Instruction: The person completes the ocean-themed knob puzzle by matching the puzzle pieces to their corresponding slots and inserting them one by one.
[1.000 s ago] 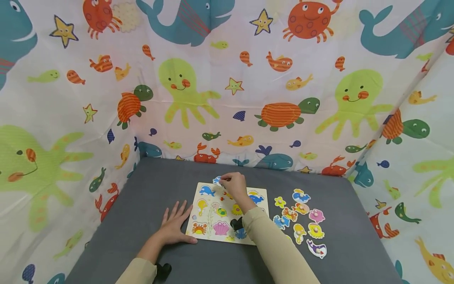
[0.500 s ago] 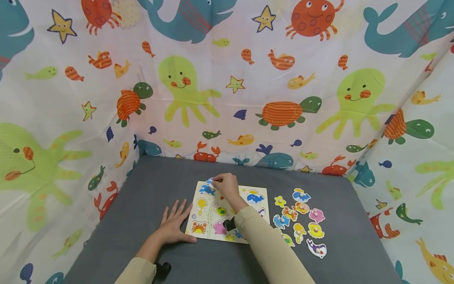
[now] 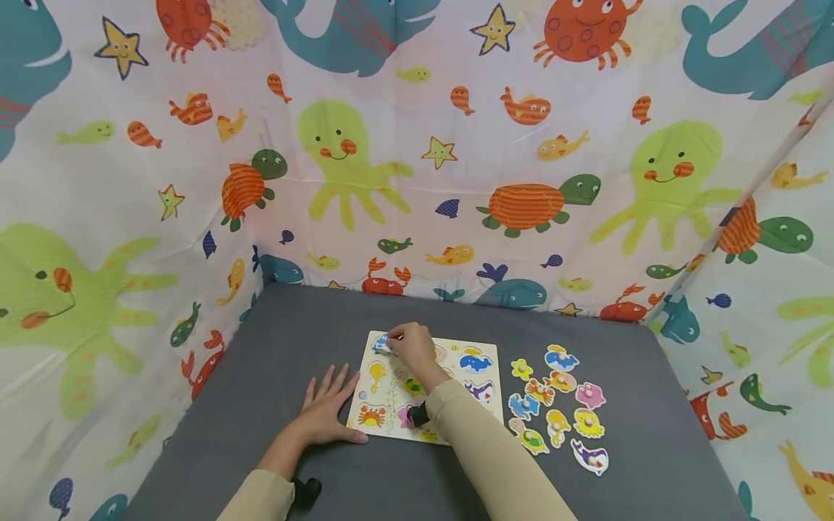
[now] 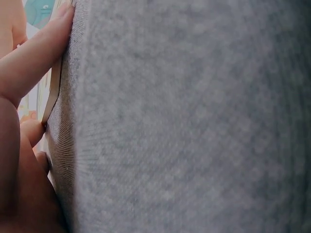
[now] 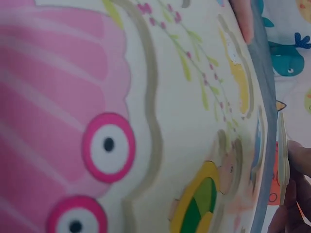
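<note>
A wooden peg-puzzle board (image 3: 391, 394) with sea-animal recesses lies on the table. My right hand (image 3: 415, 352) pinches a blue-and-white puzzle piece (image 3: 381, 346) by its knob, over the blue dolphin recess at the board's far left corner. Seen edge-on in the right wrist view, the piece (image 5: 283, 160) stands tilted with fingertips (image 5: 294, 199) behind it; whether it touches the recess I cannot tell. Spread flat on the table, my left hand (image 3: 322, 416) has its fingertips and thumb at the board's left edge. In the left wrist view its fingers (image 4: 39, 53) lie along that edge.
Several loose puzzle pieces lie right of the board, among them a turtle (image 3: 531, 439), a purple whale (image 3: 590, 457), a crab (image 3: 540, 391) and a pink fish (image 3: 589, 395). Grey cloth (image 3: 313, 325) covers the table. A sea-animal curtain (image 3: 417, 217) walls the back and sides.
My right hand has moved left and toward me, carrying the blue-and-white piece from beyond the board's far edge to above the far left recess. My left hand keeps its place at the board.
</note>
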The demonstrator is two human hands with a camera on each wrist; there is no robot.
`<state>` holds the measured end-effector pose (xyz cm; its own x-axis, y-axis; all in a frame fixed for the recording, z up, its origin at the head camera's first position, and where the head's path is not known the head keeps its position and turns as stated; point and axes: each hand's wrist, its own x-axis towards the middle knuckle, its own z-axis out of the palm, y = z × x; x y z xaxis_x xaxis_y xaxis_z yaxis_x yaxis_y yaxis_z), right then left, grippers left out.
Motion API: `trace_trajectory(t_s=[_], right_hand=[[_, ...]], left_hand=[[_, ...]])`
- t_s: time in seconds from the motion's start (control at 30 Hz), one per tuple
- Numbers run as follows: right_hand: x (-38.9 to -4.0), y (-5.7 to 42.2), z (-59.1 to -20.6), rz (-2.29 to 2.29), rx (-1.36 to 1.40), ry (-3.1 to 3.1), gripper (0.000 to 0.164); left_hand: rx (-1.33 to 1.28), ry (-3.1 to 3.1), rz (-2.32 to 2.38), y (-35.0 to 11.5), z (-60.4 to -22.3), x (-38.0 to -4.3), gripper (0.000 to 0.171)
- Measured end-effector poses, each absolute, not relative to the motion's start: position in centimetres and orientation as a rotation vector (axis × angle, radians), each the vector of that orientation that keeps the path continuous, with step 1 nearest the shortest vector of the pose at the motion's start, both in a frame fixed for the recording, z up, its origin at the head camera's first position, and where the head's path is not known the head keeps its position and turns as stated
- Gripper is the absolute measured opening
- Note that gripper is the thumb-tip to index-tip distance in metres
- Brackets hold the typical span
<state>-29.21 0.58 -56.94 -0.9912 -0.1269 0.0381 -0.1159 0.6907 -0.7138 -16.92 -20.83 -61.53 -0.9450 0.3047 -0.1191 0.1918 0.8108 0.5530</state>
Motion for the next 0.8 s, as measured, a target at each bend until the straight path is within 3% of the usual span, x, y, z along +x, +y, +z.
trace_trajectory(t_s=[0.8], right_hand=[[-30.1,-0.5,-58.4,-0.957,-0.273,2.946,0.011]], left_hand=[[0.393,2.779,0.878,-21.0,-62.1,-17.1,0.13]])
